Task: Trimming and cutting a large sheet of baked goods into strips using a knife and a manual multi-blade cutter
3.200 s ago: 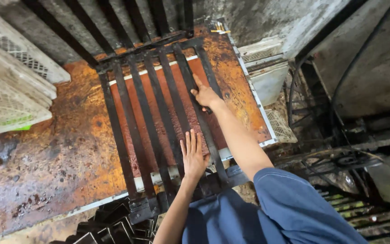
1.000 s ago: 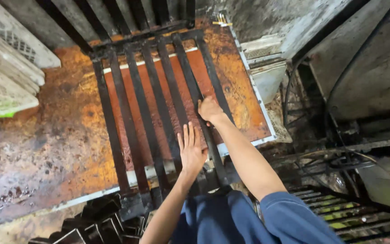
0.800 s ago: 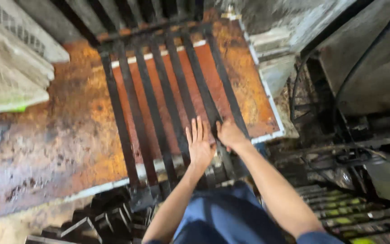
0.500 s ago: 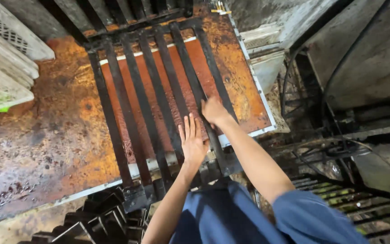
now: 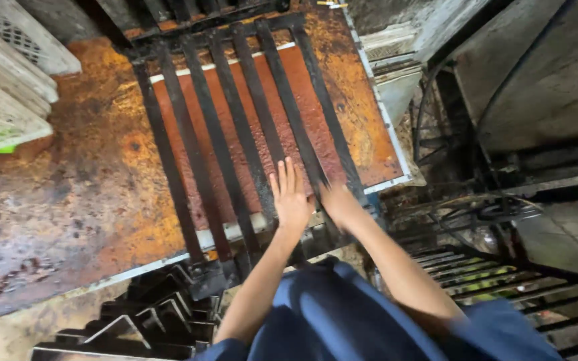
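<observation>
Pressing both palms onto a black slatted iron frame (image 5: pixel 235 127), a person in blue sleeves leans over a rust-stained metal table (image 5: pixel 68 200). At far left, pale plastic crates (image 5: pixel 1 80) are stacked against the table's edge; below them, dark angle-iron pieces (image 5: pixel 142 321) sit heaped near the floor. The frame lies flat across a reddish slab (image 5: pixel 199 127) on the table's right half, its bars running away from the viewer. The left hand (image 5: pixel 291 197) rests open, fingers spread flat between two bars, gripping nothing. Just beside it, the right hand (image 5: pixel 339 204) looks blurred; whether it curls around the outer bar cannot be told. Even pressure from both palms, kept near the frame's front edge, seems the sound way to hold the bars seated. Further right stand grey machinery and a floor grating (image 5: pixel 496 281).
</observation>
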